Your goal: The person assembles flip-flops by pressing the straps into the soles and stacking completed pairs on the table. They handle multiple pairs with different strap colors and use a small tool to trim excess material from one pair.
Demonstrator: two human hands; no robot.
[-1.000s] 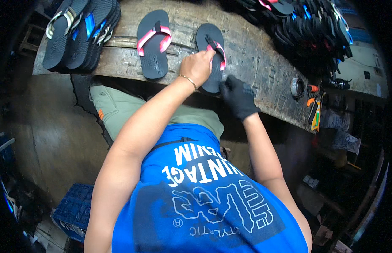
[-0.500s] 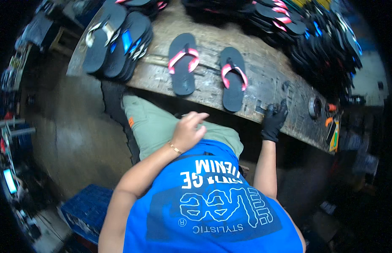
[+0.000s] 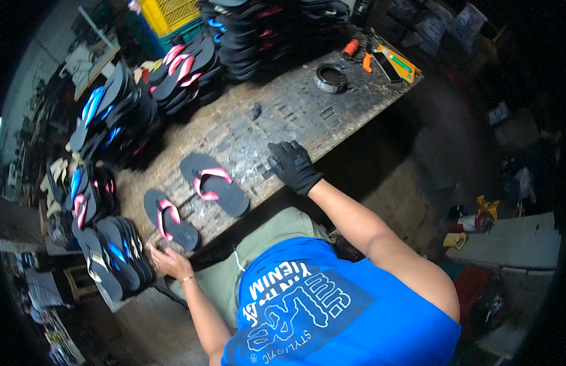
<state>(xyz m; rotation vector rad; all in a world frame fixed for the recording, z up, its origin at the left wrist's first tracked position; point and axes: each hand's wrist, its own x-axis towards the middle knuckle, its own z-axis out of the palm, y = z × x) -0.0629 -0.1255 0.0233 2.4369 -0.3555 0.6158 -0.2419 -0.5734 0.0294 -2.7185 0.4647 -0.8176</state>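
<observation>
Two black flip-flops with pink straps lie side by side near the table's front edge, the left flip-flop [image 3: 183,233] and the right flip-flop [image 3: 233,199]. My bare left hand [image 3: 171,262] is at the edge, between the left flip-flop and a stack of flip-flops [image 3: 125,263] with blue and pale straps. Its fingers are stretched out and nothing shows in them. In a black glove, my right hand [image 3: 293,166] rests on the table to the right of the pair, fingers a little bent and apart, with no object visible in it.
Tall piles of flip-flops [image 3: 243,52] line the wooden table's [image 3: 234,122] far side and left end. Toward its right end are a round dark ring-shaped container [image 3: 330,79], an orange-handled tool [image 3: 367,62] and a red cylinder [image 3: 350,48]. Behind stands a yellow crate [image 3: 170,15].
My view has turned toward the table's right end. My left hand has gone from in front of my lap to the table edge beside the stack. The gloved right hand stays at the table.
</observation>
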